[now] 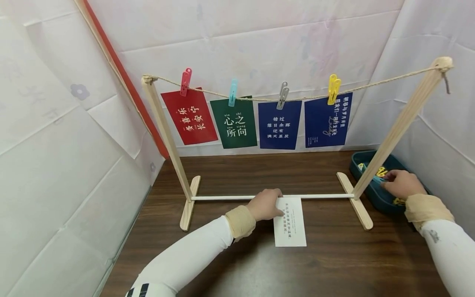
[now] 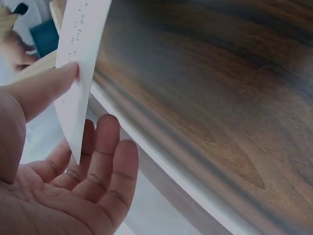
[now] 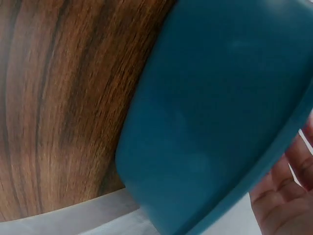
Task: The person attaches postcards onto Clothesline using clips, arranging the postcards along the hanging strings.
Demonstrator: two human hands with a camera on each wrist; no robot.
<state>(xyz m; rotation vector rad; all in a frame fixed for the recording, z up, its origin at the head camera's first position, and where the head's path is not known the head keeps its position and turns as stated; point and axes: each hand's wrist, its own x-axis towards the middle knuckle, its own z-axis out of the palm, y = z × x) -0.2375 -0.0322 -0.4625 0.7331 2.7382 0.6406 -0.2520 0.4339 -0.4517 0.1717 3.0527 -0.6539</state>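
Observation:
My left hand (image 1: 264, 205) pinches a white card (image 1: 290, 231) with printed lettering by its upper left edge, in front of the stand's white crossbar (image 1: 319, 196). The left wrist view shows the thumb pressed on the face of the card (image 2: 80, 49), with the fingers curled behind it. At the far right, my right hand (image 1: 403, 184) reaches into a dark teal tray (image 1: 384, 198). Its fingertips are at a light blue clothespin (image 1: 378, 179); whether they grip it is unclear. In the right wrist view the tray (image 3: 210, 117) hides the fingertips.
A wooden stand (image 1: 402, 123) carries a rope (image 1: 386, 83). Clothespins hold a red card (image 1: 189, 117), a green card (image 1: 233, 123) and two blue cards (image 1: 280, 126) on it. Yellow clothespins (image 1: 381, 171) lie in the tray. White cloth (image 1: 259, 45) hangs behind the brown table (image 1: 259, 272).

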